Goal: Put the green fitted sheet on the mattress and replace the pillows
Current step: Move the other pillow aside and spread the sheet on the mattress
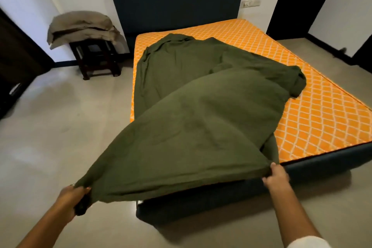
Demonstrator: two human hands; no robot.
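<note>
Grey polished floor (60, 123) fills the room, with pale walls behind and dark door frames at either side. At ten o'clock a dark wooden stool (96, 58) stands by the wall, carrying a stack of beige pillows (80, 27). At seven o'clock the left hand (73, 199) has its fingers curled tight round a bunched corner of the green fitted sheet (201, 110), pulling it out past the bed's near corner. From there the sheet stretches taut up toward twelve o'clock, lying loosely across the left half of the orange quilted mattress (314, 119), one folded corner flopped at about two o'clock; none of its corners is tucked. A dark blue headboard (177, 4) stands against the wall at twelve o'clock, and the matching blue bed frame (221, 201) shows under the lifted cloth. At five o'clock the right hand (276, 175) pinches the sheet's near hem, thumb on top, fingers beneath, just above the frame's foot rail. A white sleeve (308, 242) shows at the bottom right edge.
</note>
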